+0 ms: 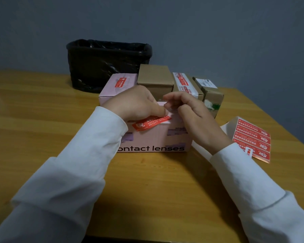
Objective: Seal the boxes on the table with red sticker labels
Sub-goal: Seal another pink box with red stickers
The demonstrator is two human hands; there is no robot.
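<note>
red sticker label (pixel 151 122), a long narrow strip with small print, lies across the top front edge of the pale pink cardboard box marked "contact lenses" (pixel 153 141), which sits near the front middle of the wooden table (pixel 42 120). the strip's long axis runs left to right along that edge, slightly tilted, with its left end drooping over the front face and apparently not yet pressed flat. the left hand (pixel 135 102) rests on the box top directly above the label, thumb and fingertips bearing down at the strip's upper edge near its right half; its fingers are bent onto the box rather than wrapped round anything. the right hand (pixel 191 116) is at the box's right top corner with fingers curled, seemingly pinching a flap or the lid edge, though what exactly it grips is hidden. the left hand is the nearer one to the label, so smoothing it probably falls to that hand, sweeping leftward and down along the strip's length. behind stand another pink box (pixel 118 86) already labelled, a plain brown carton (pixel 154 79), a white-and-brown box with red labels (pixel 184 85) and a small taped brown box (pixel 211 97). a sheet of red labels (pixel 251 139) lies to the right, and a black-lined bin (pixel 105 64) behind.
</note>
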